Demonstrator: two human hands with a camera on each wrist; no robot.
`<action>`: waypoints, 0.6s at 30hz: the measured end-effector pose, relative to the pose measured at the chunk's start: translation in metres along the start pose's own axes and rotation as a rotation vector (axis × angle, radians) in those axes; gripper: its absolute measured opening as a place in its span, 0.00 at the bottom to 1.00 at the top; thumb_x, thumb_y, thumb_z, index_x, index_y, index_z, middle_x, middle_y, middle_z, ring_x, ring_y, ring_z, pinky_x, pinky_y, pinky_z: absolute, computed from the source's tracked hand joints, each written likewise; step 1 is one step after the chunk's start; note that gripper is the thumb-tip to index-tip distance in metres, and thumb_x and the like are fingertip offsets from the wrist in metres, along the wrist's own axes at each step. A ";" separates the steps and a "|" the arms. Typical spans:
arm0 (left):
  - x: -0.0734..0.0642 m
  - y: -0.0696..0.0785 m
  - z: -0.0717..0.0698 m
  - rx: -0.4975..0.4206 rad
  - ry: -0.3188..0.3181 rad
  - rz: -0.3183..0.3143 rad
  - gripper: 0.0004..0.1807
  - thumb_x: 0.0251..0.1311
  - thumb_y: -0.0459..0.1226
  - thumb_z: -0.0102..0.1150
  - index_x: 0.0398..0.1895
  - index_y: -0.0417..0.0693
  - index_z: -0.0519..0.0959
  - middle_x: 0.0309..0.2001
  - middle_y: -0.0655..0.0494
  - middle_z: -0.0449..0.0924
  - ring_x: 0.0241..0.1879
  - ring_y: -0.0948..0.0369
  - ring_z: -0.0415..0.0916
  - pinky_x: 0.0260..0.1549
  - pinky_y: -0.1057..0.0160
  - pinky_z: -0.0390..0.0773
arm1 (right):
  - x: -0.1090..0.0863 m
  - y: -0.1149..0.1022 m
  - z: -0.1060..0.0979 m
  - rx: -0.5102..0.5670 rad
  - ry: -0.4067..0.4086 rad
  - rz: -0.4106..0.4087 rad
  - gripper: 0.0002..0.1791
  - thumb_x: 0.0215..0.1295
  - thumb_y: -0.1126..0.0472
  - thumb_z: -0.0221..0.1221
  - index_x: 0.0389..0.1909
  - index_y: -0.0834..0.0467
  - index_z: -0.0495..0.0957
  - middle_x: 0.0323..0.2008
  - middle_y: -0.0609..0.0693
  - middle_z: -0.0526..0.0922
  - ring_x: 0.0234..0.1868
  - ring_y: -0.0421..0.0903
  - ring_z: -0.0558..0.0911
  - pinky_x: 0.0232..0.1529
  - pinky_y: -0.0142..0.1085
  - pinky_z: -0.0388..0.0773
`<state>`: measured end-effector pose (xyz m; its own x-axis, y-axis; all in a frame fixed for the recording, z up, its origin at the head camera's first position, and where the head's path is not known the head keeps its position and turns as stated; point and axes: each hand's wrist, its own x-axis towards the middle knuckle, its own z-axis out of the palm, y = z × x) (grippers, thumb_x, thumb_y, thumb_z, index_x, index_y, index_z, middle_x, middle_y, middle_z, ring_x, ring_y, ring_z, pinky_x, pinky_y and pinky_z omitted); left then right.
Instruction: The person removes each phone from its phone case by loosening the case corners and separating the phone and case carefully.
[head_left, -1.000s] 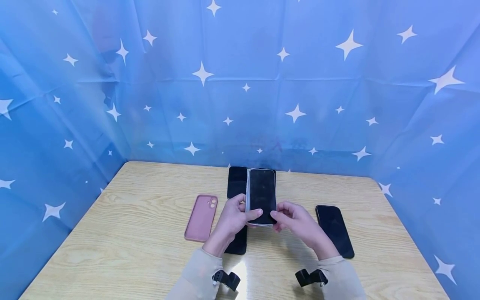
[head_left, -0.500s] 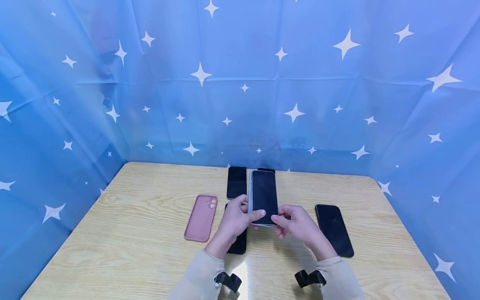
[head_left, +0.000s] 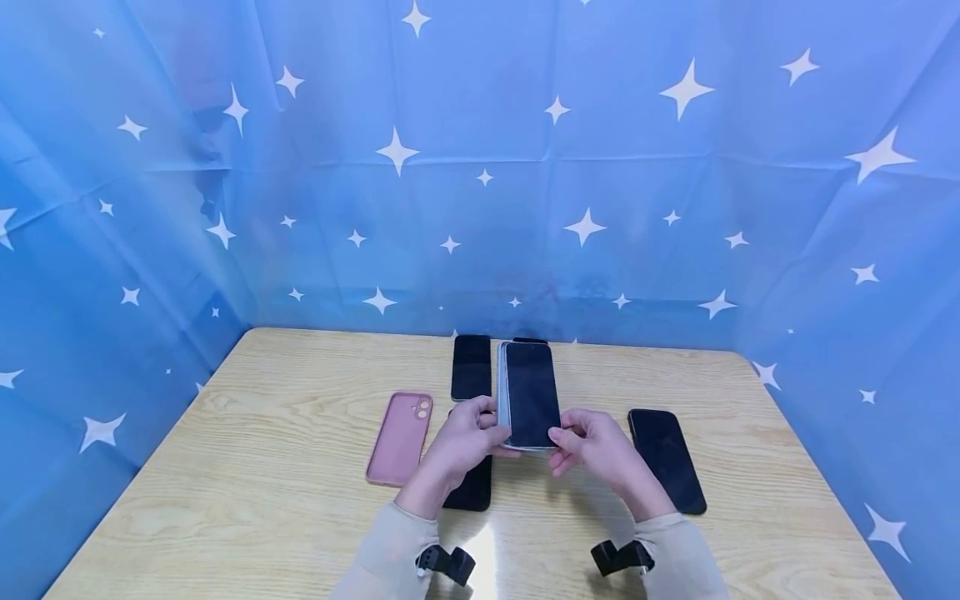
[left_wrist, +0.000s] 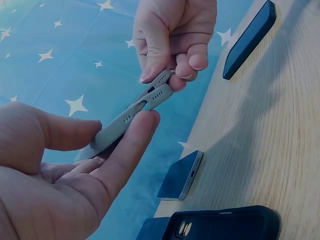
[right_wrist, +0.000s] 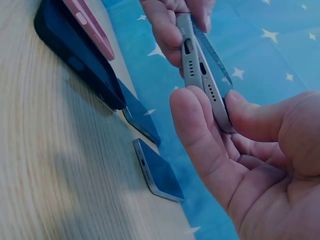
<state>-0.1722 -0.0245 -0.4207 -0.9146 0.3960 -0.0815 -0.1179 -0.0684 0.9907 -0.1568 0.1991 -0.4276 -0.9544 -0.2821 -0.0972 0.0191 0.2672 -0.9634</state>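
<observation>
Smartphone (head_left: 533,396), angled partly out of a pale grey case (left_wrist: 117,127), was held over the table (head_left: 300,500), toward the middle of its far edge. Right hand (head_left: 592,448) pinched the smartphone's near right corner; left hand (head_left: 459,440) pinched the case's left side. Smartphone judged light, stiff, slippery and fragile, case probably flexible: side edges seemed the best hold.

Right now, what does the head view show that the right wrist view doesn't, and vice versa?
Only the head view shows the beige sleeves and a dark phone-shaped item on the right.

Only the right wrist view shows port openings in the ends of the held phone and grey case.

Both show those two, the left hand, right hand and pink case.
</observation>
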 end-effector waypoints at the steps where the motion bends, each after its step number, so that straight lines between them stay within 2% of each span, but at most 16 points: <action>1: 0.000 0.000 0.000 -0.007 -0.002 0.001 0.18 0.70 0.21 0.49 0.62 0.23 0.68 0.49 0.33 0.84 0.45 0.49 0.86 0.47 0.44 0.87 | 0.000 0.000 -0.001 0.003 0.004 0.001 0.09 0.78 0.68 0.54 0.44 0.74 0.71 0.31 0.64 0.85 0.30 0.55 0.89 0.35 0.45 0.90; 9: 0.001 -0.002 0.001 -0.045 -0.008 0.002 0.18 0.72 0.20 0.47 0.63 0.22 0.67 0.53 0.28 0.81 0.50 0.43 0.85 0.48 0.46 0.88 | -0.004 0.000 -0.007 0.038 0.032 0.002 0.18 0.79 0.68 0.52 0.56 0.81 0.67 0.33 0.64 0.85 0.29 0.50 0.89 0.41 0.43 0.90; 18: 0.002 -0.002 0.003 -0.060 -0.007 -0.024 0.20 0.73 0.20 0.45 0.65 0.20 0.65 0.56 0.27 0.79 0.54 0.40 0.83 0.47 0.49 0.88 | -0.006 0.000 -0.012 0.033 0.070 0.037 0.22 0.80 0.69 0.49 0.64 0.82 0.63 0.33 0.63 0.86 0.28 0.48 0.88 0.44 0.41 0.89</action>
<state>-0.1728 -0.0213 -0.4228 -0.9086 0.4046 -0.1040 -0.1626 -0.1132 0.9802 -0.1546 0.2117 -0.4240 -0.9712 -0.2076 -0.1166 0.0637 0.2455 -0.9673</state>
